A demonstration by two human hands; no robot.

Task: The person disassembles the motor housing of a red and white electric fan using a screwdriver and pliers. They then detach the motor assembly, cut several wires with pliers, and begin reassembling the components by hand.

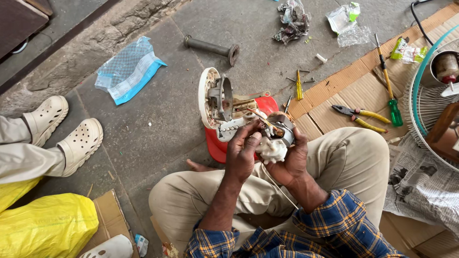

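A small fan motor (278, 135) with copper windings and a white plastic end is sitting in the person's lap area, above the crossed legs. The right hand (290, 160) is cradling it from beneath, fingers curled around its body, while the left hand (243, 150) is pinching at its top with fingertips closed on the wiring. Thin wires are running from the motor to a white fan housing (216, 102) resting on a red base (224, 143) on the grey concrete floor (158, 124). To the right, pliers (361, 117) and a green-handled screwdriver (389, 91) are lying on flattened cardboard (344, 91). Newspaper (420, 186) is spreading at the right edge. Another person's feet in cream clogs (64, 131) are resting at the left.
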